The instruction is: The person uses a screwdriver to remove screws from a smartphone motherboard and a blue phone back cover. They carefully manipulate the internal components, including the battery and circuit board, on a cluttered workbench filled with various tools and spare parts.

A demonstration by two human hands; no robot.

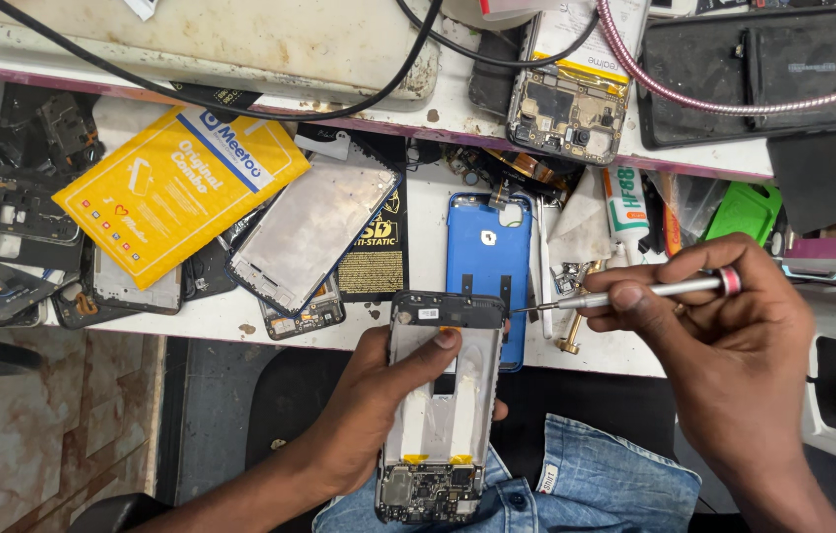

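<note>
While one left hand point(379, 415) grips one opened phone point(438, 405), one screwdriver point(635, 292) touches it.

A shiny metal screwdriver point(635, 293), a glossy blue plastic phone cover point(488, 252), a matt yellow paper packet point(176, 188) and rough, stained bench point(240, 39).

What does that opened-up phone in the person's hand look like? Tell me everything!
The opened phone has no back cover. Its middle is a pale silvery tray with yellow tabs, a dark plastic band caps the far end, and a bare circuit board shows at the near end. The left hand grips it upright over the lap, thumb across the frame. The screwdriver tip meets its top right corner.
</note>
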